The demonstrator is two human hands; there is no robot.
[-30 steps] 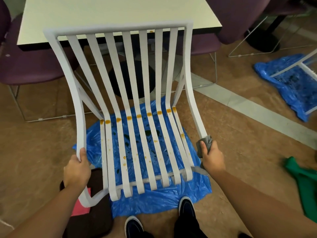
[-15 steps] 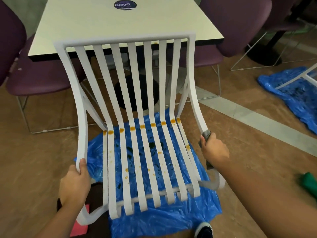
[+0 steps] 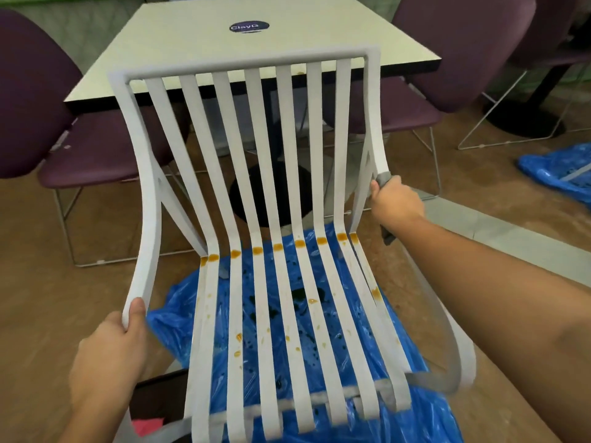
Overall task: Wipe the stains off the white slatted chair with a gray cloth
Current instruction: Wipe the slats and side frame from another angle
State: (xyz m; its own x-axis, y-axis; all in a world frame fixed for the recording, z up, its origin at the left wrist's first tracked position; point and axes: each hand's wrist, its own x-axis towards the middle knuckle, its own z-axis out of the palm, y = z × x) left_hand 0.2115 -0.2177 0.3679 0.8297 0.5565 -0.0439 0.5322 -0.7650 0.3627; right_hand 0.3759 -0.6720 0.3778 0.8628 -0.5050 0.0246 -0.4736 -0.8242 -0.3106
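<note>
The chair (image 3: 265, 155) is hard white plastic with a matte finish: a frame of flat curved rails and seven long flat slats that run down the back, bend, and carry on as the seat. It fills the middle of the view, tilted, over a crinkled, glossy blue plastic sheet (image 3: 169, 321) on the brown floor (image 3: 48, 298). Wet-looking orange stains (image 3: 300, 243) sit in a row across the bend, with smaller drips down the seat slats. At 12 o'clock, behind the back, stands a smooth cream desk (image 3: 192, 49) with a dark oval sticker (image 3: 249, 27); padded purple seats (image 3: 28, 91) flank it.

The chair's legs are mostly hidden, and its front edge at 5 o'clock is smeared by blur. A pink scrap (image 3: 148, 425) at 7 o'clock is cut off by the frame. A second blue sheet (image 3: 556, 167) at 3 o'clock is cropped.

The right hand (image 3: 396, 203), at 2 o'clock, is curled tightly round the chair's right side rail with the soft gray cloth (image 3: 383, 179) bunched inside the grip; cloth ends poke out above and below the fist. The left hand (image 3: 112, 353), at 8 o'clock, grips the low end of the left side rail, thumb lying along its face
</note>
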